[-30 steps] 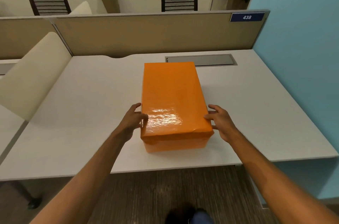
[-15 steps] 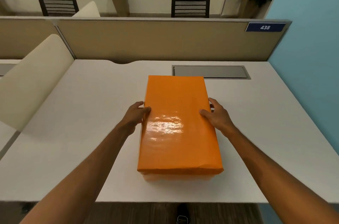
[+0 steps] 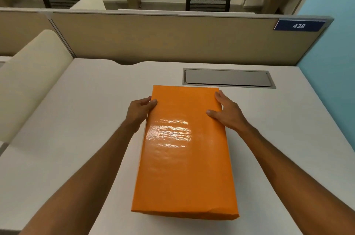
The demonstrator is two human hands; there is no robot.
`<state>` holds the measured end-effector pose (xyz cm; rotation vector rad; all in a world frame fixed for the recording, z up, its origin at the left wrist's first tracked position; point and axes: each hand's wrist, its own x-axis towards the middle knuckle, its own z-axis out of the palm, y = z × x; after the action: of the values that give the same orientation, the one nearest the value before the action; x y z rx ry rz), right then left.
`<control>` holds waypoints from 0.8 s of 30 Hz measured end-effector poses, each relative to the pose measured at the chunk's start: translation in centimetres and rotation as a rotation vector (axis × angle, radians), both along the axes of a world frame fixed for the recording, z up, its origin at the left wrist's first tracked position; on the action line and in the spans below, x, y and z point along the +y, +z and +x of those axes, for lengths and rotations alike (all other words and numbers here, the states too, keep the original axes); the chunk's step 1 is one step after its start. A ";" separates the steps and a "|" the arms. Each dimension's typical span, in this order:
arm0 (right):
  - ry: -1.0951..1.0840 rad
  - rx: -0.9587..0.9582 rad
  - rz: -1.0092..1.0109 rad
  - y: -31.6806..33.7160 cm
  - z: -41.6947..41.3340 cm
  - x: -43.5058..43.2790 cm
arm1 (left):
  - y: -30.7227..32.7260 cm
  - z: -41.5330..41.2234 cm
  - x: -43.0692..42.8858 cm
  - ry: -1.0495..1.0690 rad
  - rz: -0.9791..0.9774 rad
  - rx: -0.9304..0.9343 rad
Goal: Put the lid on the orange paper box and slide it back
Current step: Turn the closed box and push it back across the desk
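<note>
The orange paper box (image 3: 184, 157) lies lengthwise on the white desk (image 3: 76, 129) with its glossy orange lid on top, covering the box below. My left hand (image 3: 140, 111) presses against the lid's left edge near the far end, thumb on top. My right hand (image 3: 226, 113) holds the right edge opposite, thumb resting on the lid and fingers reaching toward the far corner. Both hands clasp the box from the sides.
A grey cable flap (image 3: 228, 78) is set into the desk just beyond the box. A beige partition (image 3: 172, 40) with a blue "438" label (image 3: 298, 25) closes the back. A cream divider (image 3: 32, 79) stands at left, a blue wall (image 3: 334, 73) at right.
Both hands have slid along the box's sides from its near end toward its far end. The view has moved closer over the desk.
</note>
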<state>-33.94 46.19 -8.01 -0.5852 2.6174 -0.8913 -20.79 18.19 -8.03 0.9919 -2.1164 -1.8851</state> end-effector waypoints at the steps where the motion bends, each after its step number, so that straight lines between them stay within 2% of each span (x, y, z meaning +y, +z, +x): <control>1: 0.000 -0.005 -0.001 -0.3 0.0 0.1 | -0.3 0.0 0.0 -0.003 0.011 0.006; 9: -0.003 -0.020 0.010 -0.7 -0.7 0.0 | -0.7 -0.6 -0.4 0.012 0.079 0.000; 17: 0.005 -0.057 0.017 -0.3 0.5 -0.4 | 0.1 -0.1 0.4 -0.027 -0.015 0.002; 24: -0.157 -0.124 -0.204 0.3 4.7 1.7 | 0.2 4.8 2.3 -0.066 -0.055 0.063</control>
<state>-29.23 47.93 -7.76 -0.3630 2.5049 -1.2137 -16.00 20.53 -7.78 0.8506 -2.1783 -1.8507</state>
